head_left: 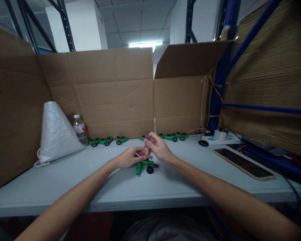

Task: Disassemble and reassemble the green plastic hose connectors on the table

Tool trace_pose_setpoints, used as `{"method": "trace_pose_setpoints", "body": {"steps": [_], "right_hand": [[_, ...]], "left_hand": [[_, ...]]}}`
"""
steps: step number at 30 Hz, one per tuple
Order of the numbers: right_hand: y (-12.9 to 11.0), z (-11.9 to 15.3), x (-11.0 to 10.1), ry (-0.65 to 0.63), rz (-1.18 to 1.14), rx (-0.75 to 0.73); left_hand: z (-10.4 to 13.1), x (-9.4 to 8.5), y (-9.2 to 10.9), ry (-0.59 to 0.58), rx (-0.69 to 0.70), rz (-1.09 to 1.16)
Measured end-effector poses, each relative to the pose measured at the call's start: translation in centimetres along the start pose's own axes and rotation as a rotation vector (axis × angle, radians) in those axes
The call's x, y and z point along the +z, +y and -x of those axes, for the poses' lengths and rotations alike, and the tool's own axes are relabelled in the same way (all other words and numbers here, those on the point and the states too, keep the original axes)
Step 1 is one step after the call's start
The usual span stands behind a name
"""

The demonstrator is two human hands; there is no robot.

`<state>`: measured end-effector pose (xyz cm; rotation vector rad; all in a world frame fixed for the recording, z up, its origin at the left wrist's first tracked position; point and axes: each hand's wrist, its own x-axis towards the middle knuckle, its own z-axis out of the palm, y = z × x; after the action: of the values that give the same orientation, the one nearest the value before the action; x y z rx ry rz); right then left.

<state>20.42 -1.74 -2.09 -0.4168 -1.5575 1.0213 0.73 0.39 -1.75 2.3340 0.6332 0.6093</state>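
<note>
My right hand [158,147] is closed in a pinch on a small purple piece [146,135], held up above the table; its exact kind is too small to make out. Close against it, my left hand [129,156] has its fingers drawn together, and whatever they hold is hidden. Just below both hands lie green plastic toy parts [138,168], a black toy wheel [149,169] and a small dark piece [156,165]. A little black ring [151,157] shows beside the fingers.
Green toy cars with black wheels [106,141] line the back of the table [110,197]. At left stand a silvery bag [56,134] and a water bottle [80,129]. A phone [243,163], a power strip [222,137] and a black disc [203,143] lie at right. Cardboard walls [115,93] surround the table.
</note>
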Motion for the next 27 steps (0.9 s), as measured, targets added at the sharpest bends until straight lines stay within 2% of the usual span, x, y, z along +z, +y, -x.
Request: {"method": "trace_pose_setpoints", "body": {"steps": [13,18,27], "right_hand": [[0.74,0.01,-0.24,-0.036,-0.011,0.024],[0.55,0.08,-0.2,-0.02,0.003,0.001],[0.75,0.12,-0.19,-0.014,-0.006,0.052]], "left_hand": [[-0.05,0.03,-0.01,-0.001,-0.002,-0.004],[-0.03,0.02,-0.03,0.003,0.004,-0.005],[-0.11,0.12,0.11,0.006,0.01,0.008]]}}
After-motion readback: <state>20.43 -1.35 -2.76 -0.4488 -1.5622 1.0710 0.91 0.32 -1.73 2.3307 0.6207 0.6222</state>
